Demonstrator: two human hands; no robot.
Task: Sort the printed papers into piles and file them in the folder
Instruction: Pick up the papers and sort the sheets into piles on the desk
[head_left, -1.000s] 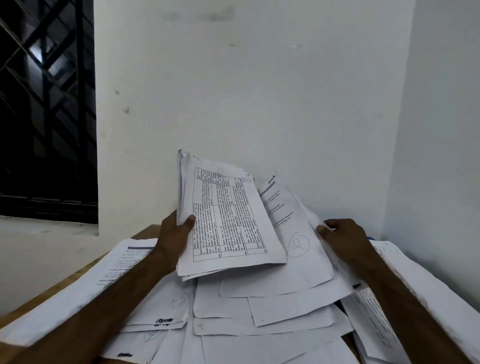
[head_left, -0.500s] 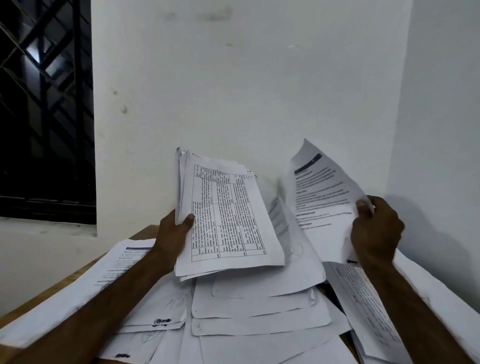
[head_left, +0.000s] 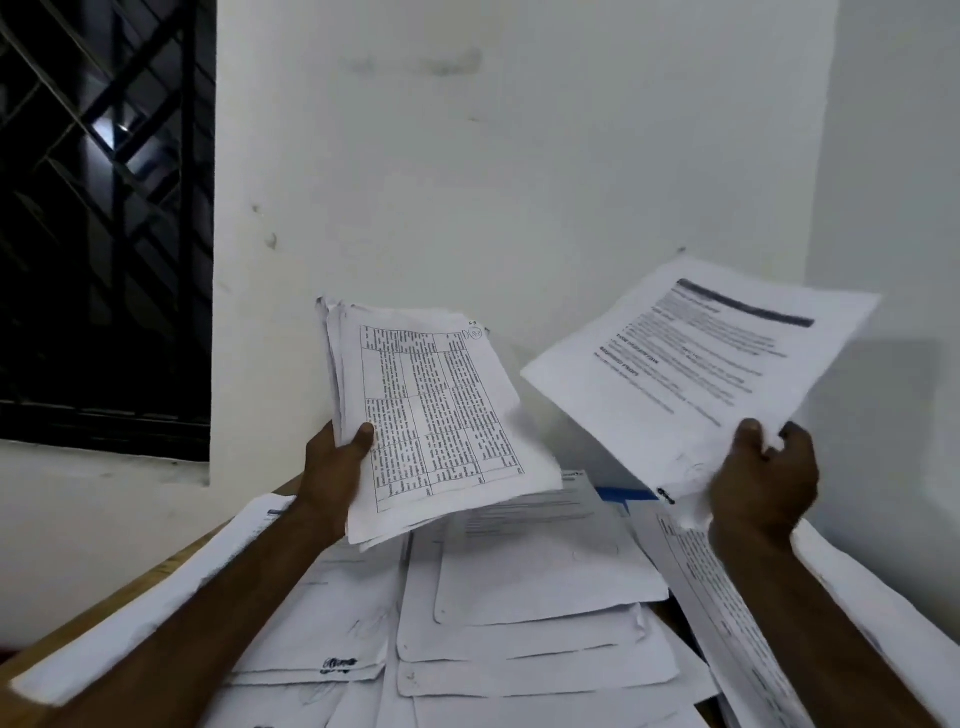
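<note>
The left hand (head_left: 337, 467) grips a stack of printed papers (head_left: 431, 415) at 10 o'clock, thumb on top. The right hand (head_left: 763, 478) pinches 1 sheet (head_left: 701, 364) at 2 o'clock, above loose papers (head_left: 519, 623) covering the tabletop (head_left: 78, 623).

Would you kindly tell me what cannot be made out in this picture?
Head view only.
Print on the sheet in the right hand: motion-blurred.
Print on the stack in the left hand: too small; lower sheets covered.
The blue edge: mostly under papers; folder or not, unclear.
</note>
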